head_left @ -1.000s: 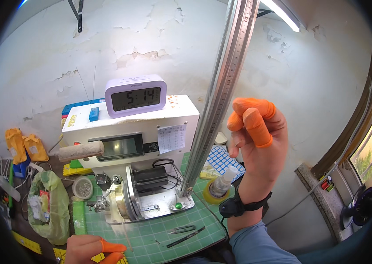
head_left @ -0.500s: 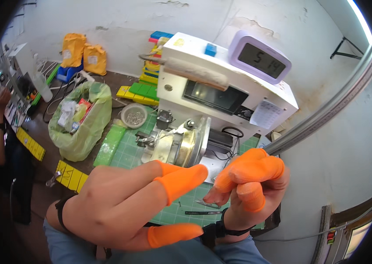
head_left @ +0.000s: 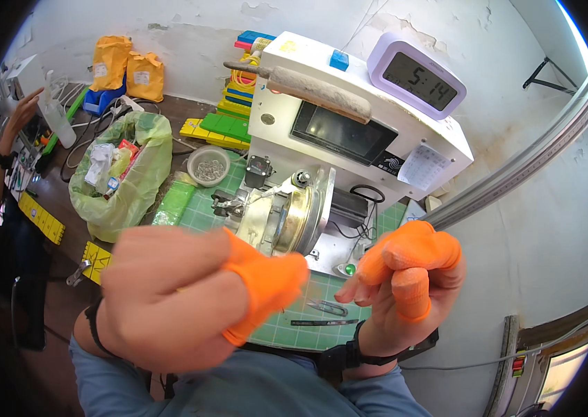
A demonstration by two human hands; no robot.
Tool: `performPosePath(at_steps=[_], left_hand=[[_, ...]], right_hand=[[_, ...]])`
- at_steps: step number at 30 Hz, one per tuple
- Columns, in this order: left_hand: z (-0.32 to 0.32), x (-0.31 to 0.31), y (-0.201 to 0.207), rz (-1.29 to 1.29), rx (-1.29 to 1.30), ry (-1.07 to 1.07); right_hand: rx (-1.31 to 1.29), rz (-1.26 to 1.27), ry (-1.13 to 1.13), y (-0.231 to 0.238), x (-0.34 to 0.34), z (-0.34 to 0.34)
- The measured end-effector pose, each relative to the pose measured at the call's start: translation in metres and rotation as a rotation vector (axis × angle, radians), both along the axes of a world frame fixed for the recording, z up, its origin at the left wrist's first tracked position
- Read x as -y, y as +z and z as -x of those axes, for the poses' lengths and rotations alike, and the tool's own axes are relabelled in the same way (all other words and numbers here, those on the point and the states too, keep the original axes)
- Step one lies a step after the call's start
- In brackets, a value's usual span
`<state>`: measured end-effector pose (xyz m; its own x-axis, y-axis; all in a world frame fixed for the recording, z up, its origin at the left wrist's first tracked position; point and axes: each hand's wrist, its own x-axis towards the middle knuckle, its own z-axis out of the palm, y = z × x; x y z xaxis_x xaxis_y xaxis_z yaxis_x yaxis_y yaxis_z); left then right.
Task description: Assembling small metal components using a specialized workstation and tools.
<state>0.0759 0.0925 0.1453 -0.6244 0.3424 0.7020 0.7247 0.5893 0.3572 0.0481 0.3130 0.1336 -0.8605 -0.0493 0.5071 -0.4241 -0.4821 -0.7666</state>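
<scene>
My left hand (head_left: 179, 292), with orange finger cots, is smeared by motion. Its fingers are drawn together in a pinch, and anything between the tips is too small or blurred to name. To the right, my right hand (head_left: 412, 285) is also closed, its orange-covered thumb and fingers curled together; what they hold, if anything, cannot be made out. Both hands are above the near edge of a green cutting mat (head_left: 311, 338). Beyond them stands a white machine (head_left: 273, 128) with a dark screen (head_left: 339, 132) and a brass-coloured wheel (head_left: 294, 222).
Thread snips (head_left: 328, 308) and a black tweezers-like tool (head_left: 323, 322) lie on the mat. A bowl of small metal parts (head_left: 208, 167) and a bag-lined bin (head_left: 123, 187) stand left. A purple clock (head_left: 415, 76) tops the machine. Another person's arm (head_left: 12, 132) shows far left.
My left hand has gone from spread thumb and fingers to a pinch, shifting slightly left. My right hand has moved slightly right, still curled. The other person's hand has risen.
</scene>
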Motion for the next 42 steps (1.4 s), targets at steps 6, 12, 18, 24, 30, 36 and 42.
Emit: performPosePath(at_steps=[6,12,18,24,30,36,42], left_hand=[[0.001,-0.001,0.008,-0.128,0.096,0.080],[-0.001,-0.004,-0.004,0.068,0.031,0.014],[-0.015,-0.002,-0.004,0.037,-0.007,0.110],[-0.008,0.007,-0.012,0.104,-0.067,0.164],[-0.009,0.019,-0.040,0.475,0.113,-0.135],[-0.004,0.049,-0.059,0.413,0.190,-0.251],[-0.015,0.091,-0.054,0.477,0.427,0.071]], right_hand=[[-0.081,-0.154,-0.089,-0.011,0.002,0.004],[-0.149,-0.316,-0.174,-0.018,0.009,-0.003],[-0.156,-0.340,-0.127,-0.022,0.004,-0.006],[-0.003,-0.410,-0.260,-0.020,-0.011,-0.021],[-0.503,-0.909,0.061,-0.017,0.004,-0.045],[-0.319,-1.378,0.040,-0.036,-0.003,-0.028],[-0.007,-1.429,-0.338,-0.056,-0.050,-0.001]])
